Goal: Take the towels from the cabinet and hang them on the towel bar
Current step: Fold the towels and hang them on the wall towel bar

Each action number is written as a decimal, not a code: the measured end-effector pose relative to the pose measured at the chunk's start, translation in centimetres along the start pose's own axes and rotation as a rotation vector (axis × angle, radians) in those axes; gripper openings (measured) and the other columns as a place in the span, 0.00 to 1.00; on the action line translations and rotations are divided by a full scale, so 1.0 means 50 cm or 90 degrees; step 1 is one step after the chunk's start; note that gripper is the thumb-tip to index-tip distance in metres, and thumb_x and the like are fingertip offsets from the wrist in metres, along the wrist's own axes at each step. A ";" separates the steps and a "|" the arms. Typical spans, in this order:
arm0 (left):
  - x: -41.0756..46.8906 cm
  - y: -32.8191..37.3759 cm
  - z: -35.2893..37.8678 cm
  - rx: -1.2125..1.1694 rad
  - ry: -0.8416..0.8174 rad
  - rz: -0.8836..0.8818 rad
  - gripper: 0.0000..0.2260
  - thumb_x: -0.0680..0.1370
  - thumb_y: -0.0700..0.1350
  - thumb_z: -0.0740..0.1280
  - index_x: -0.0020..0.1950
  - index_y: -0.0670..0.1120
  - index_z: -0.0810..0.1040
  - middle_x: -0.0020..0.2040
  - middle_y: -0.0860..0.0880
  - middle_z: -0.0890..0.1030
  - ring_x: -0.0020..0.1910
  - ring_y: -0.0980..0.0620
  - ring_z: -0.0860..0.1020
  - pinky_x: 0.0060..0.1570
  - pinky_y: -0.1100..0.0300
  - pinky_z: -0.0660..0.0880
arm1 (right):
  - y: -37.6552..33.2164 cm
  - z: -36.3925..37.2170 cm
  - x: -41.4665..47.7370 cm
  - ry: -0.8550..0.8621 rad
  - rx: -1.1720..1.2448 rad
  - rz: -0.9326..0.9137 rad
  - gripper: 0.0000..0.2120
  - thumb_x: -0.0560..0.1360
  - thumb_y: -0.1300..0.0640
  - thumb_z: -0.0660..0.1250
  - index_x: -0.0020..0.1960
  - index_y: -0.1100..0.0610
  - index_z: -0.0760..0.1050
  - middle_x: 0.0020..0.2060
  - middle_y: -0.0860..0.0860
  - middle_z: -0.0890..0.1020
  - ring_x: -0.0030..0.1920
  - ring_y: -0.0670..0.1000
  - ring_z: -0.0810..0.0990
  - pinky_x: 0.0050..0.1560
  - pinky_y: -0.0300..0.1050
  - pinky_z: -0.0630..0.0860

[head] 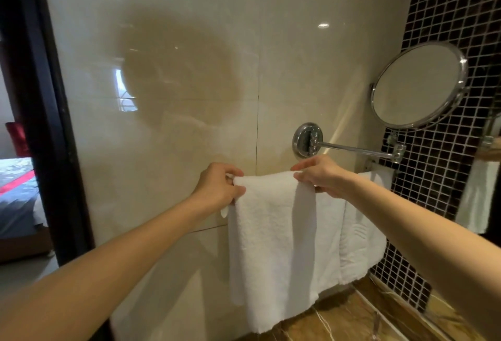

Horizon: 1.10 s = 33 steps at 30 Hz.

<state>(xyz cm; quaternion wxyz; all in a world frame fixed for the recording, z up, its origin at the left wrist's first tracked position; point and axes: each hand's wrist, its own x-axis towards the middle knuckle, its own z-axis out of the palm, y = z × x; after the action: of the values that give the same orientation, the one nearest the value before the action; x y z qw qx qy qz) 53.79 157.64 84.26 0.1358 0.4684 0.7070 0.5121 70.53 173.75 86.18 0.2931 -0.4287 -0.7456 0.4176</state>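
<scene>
A white towel (271, 246) hangs folded over the towel bar on the beige tiled wall. My left hand (218, 187) grips its top left corner at the bar. My right hand (321, 174) pinches its top right edge. A second white towel (360, 246) hangs to the right on the same bar, partly behind my right forearm. The bar itself is almost wholly covered; only its right end bracket (370, 163) shows. The cabinet is out of view.
A round chrome mirror (418, 84) on a swing arm (352, 148) juts out just above the bar at right. Black mosaic wall (447, 15) lies to the right, a brown marble counter (352, 319) below. A dark door frame (46, 110) stands at left, with a bed beyond.
</scene>
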 end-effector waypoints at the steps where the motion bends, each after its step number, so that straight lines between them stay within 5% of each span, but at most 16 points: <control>1: -0.001 0.004 0.001 0.044 0.006 0.014 0.15 0.71 0.36 0.72 0.58 0.42 0.79 0.46 0.44 0.81 0.43 0.47 0.81 0.42 0.57 0.82 | 0.001 -0.001 0.001 -0.011 -0.030 -0.018 0.11 0.76 0.65 0.66 0.58 0.59 0.79 0.53 0.57 0.79 0.52 0.56 0.79 0.52 0.49 0.78; 4: 0.001 0.014 -0.001 0.245 0.048 0.079 0.14 0.71 0.40 0.72 0.56 0.45 0.81 0.48 0.45 0.82 0.44 0.48 0.81 0.46 0.59 0.78 | 0.000 -0.006 0.000 -0.050 -0.110 -0.070 0.18 0.76 0.71 0.61 0.63 0.61 0.76 0.58 0.56 0.76 0.55 0.54 0.76 0.54 0.44 0.75; 8: 0.006 0.024 -0.004 0.398 0.019 0.126 0.03 0.70 0.41 0.70 0.40 0.45 0.84 0.36 0.47 0.82 0.39 0.46 0.81 0.42 0.52 0.80 | -0.003 -0.004 -0.005 -0.029 -0.181 -0.128 0.19 0.74 0.71 0.61 0.63 0.61 0.77 0.60 0.59 0.76 0.56 0.53 0.74 0.53 0.41 0.71; 12: 0.020 0.021 -0.003 0.476 -0.008 0.131 0.09 0.72 0.41 0.68 0.31 0.46 0.77 0.30 0.50 0.76 0.38 0.45 0.77 0.43 0.54 0.71 | -0.001 0.010 0.003 0.008 -0.246 -0.176 0.16 0.74 0.69 0.64 0.59 0.60 0.79 0.61 0.59 0.78 0.62 0.58 0.74 0.56 0.45 0.72; 18: 0.025 0.011 -0.001 0.560 -0.017 0.113 0.08 0.76 0.45 0.64 0.42 0.49 0.83 0.37 0.50 0.80 0.45 0.47 0.75 0.46 0.53 0.57 | 0.008 0.032 0.015 0.016 -0.233 -0.125 0.13 0.75 0.67 0.62 0.57 0.64 0.79 0.52 0.59 0.79 0.54 0.56 0.77 0.51 0.44 0.72; 23: 0.034 0.011 -0.003 0.617 -0.043 0.065 0.10 0.78 0.43 0.61 0.41 0.49 0.80 0.38 0.50 0.77 0.47 0.46 0.73 0.50 0.51 0.58 | 0.018 0.056 0.032 0.008 -0.237 -0.075 0.06 0.68 0.70 0.62 0.38 0.69 0.77 0.36 0.64 0.76 0.40 0.54 0.71 0.38 0.44 0.66; 27: 0.037 0.015 0.000 0.687 -0.073 0.058 0.08 0.79 0.45 0.60 0.47 0.53 0.79 0.48 0.49 0.78 0.50 0.46 0.65 0.51 0.50 0.57 | 0.029 0.066 0.042 0.048 -0.275 -0.095 0.06 0.66 0.67 0.65 0.40 0.69 0.79 0.42 0.64 0.83 0.47 0.62 0.81 0.45 0.52 0.79; 33: 0.034 0.008 0.009 0.716 -0.071 0.100 0.10 0.77 0.43 0.60 0.53 0.52 0.79 0.56 0.47 0.76 0.56 0.44 0.64 0.49 0.51 0.57 | 0.032 0.052 0.028 0.034 -0.441 -0.199 0.11 0.72 0.56 0.67 0.53 0.55 0.83 0.55 0.52 0.83 0.58 0.56 0.78 0.62 0.55 0.72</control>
<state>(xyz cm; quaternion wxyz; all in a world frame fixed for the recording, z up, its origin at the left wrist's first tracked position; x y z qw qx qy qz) 53.42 159.28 84.88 -0.1357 0.5463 0.8255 0.0404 68.45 174.47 83.62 0.2106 -0.3941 -0.8911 0.0797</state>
